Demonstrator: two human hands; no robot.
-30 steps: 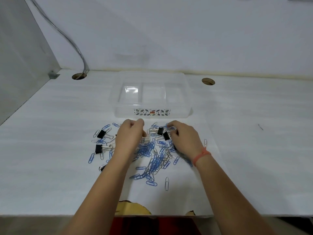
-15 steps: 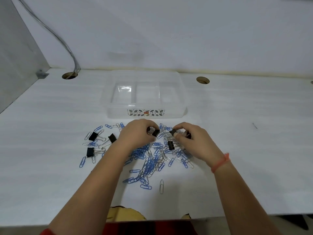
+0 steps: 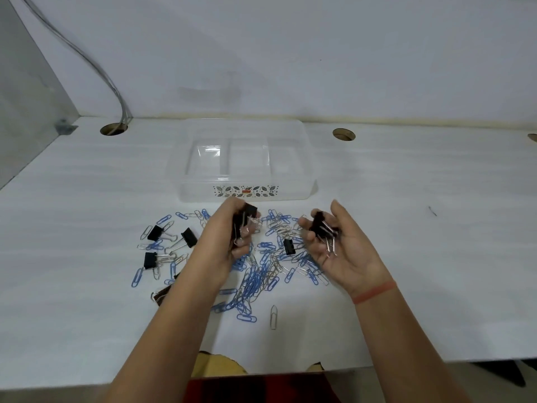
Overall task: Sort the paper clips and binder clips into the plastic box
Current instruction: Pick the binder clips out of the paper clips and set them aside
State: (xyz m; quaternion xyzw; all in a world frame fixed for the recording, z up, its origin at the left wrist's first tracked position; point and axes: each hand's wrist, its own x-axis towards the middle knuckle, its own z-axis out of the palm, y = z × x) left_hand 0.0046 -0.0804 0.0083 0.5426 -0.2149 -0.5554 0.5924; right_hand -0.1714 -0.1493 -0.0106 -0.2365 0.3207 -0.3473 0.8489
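Out past the left fingers, on the white table (image 3: 87, 286), lie three loose black binder clips with silver handles (image 3: 155, 232). The left hand (image 3: 229, 242) has its fingers curled tight round a bunch of black binder clips (image 3: 250, 212). Under and between both hands is a messy heap of blue and silver wire paper clips (image 3: 258, 280). One small black binder clip (image 3: 289, 247) sits in the heap, between the two sets of fingers. The right hand (image 3: 345, 251) is turned palm up, with its fingers bent like a cup round a second bunch of black binder clips (image 3: 319, 225). The see-through plastic box with parts inside (image 3: 247, 196) stands just beyond the fingertips of both hands, and it looks empty. I think the step now is to carry the binder clips over its near wall. To do it well, both hands should lift over the rim, go to the same part, and let go low so nothing bounces out.
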